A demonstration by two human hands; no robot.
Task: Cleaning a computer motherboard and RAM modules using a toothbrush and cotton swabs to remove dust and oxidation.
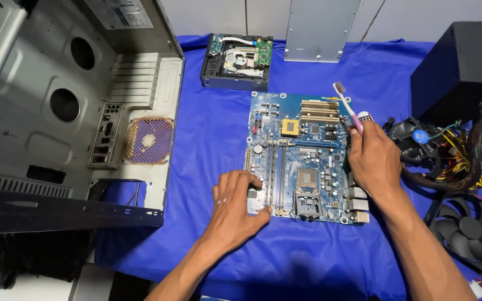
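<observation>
Two hands: toothbrush (pixel 346 106) over steadied motherboard (pixel 302 156).

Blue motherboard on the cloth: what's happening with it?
A person's left hand presses on the lower left edge of the blue rectangular motherboard, which lies flat on the blue cloth. Their right hand holds a pink-handled toothbrush, bristles up, over the board's right side. An open grey metal computer case lies to the left.

Your motherboard (pixel 302 156) lay at the centre of the desk (pixel 308 262). To its left stood the open computer case (pixel 68 111); behind it sat the optical drive (pixel 237 61). To its right were the power supply (pixel 458 67), cable bundle (pixel 464 156) and, nearer you, a case fan (pixel 470 228).
</observation>
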